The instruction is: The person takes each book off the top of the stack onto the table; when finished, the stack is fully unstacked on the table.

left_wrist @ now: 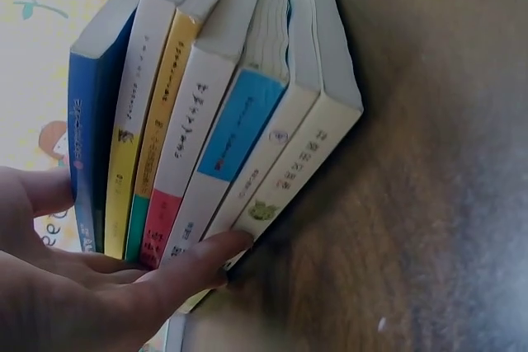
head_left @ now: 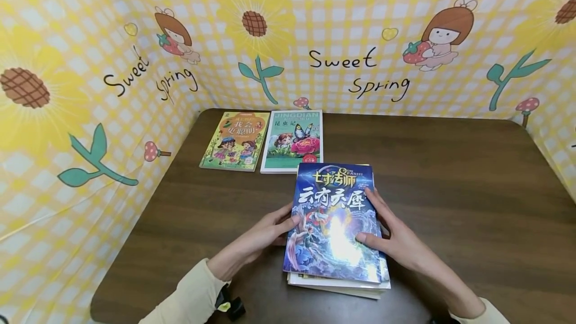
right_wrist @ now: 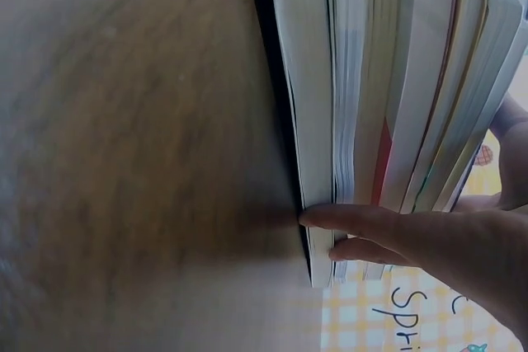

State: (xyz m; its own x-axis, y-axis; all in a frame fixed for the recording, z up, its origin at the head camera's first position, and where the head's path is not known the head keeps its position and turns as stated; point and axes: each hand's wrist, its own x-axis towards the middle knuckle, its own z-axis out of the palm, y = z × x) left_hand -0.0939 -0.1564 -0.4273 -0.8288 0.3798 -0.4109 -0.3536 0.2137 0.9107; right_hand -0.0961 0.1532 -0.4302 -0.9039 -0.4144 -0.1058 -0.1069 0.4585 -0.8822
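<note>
Head view: one stack of books [head_left: 335, 234], at the near middle of the counter [head_left: 432, 179]; whether its underside rested on the surface could not be told. Topmost, a blue-covered book [head_left: 333, 199], face up, glare on its cover. Lower volumes jutted slightly at the near end, not squared.

Hands, two, apart, clamped on opposite sides of the stack. Left hand [head_left: 265, 231]: thumb at the blue cover's left edge, fingers across the spines. Right hand [head_left: 391, 234]: thumb on the cover, fingers down the page edges.

Left wrist view: spines in white, yellow, orange, blue and cream; lowermost, a cream-spined book [left_wrist: 289, 171], met by a fingertip.

Handling, as judged: heavy as a bundle, light singly; paper covers probably bendable; glossy faces apt to slide on one another; corners prone to creasing. Best hold: both long sides, low enough to catch the bottom volume, thumbs above.

Also present, far left, flat on the counter: one orange-and-yellow book [head_left: 235, 141]; just right of it, one green-and-white book [head_left: 292, 141]. Behind: yellow checked cloth [head_left: 342, 9], printed with sunflowers.
</note>
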